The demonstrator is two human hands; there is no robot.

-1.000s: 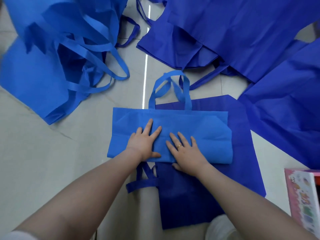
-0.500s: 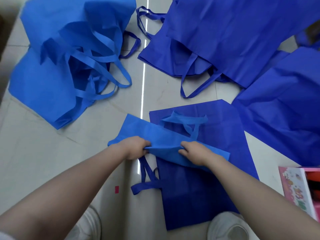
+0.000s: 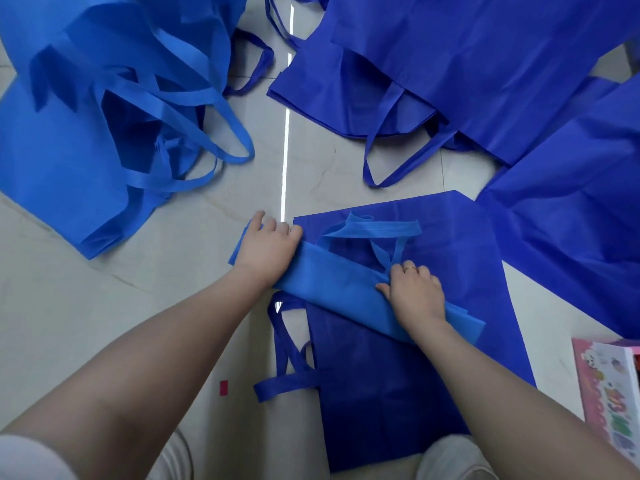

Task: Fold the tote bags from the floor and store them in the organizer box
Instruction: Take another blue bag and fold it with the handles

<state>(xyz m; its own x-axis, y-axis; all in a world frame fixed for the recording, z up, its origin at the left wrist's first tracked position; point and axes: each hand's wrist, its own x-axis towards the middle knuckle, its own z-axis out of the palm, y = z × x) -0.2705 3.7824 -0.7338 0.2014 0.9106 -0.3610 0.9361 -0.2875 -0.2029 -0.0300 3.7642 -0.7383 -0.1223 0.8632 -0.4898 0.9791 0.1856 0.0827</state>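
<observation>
A light blue tote bag (image 3: 339,282), folded into a narrow band, lies slanted across a dark blue tote bag (image 3: 398,386) spread flat on the floor. Its handles (image 3: 374,228) stick out on the far side. My left hand (image 3: 268,249) holds the band's left end, fingers curled over its far edge. My right hand (image 3: 417,294), with a ring, grips the band near the handles, thumb on top and fingers curled. The pink organizer box (image 3: 609,393) shows at the lower right edge.
A heap of light blue totes (image 3: 86,133) with loose handles lies at the far left. Several dark blue totes (image 3: 467,64) cover the floor at the back and right. My white shoes (image 3: 450,459) stand at the bottom. Pale tiles (image 3: 104,323) lie bare at the left.
One second ago both hands pressed flat on the wider folded bag. They then took its near edge and turned it over away from me, so the bag is now a narrower band.
</observation>
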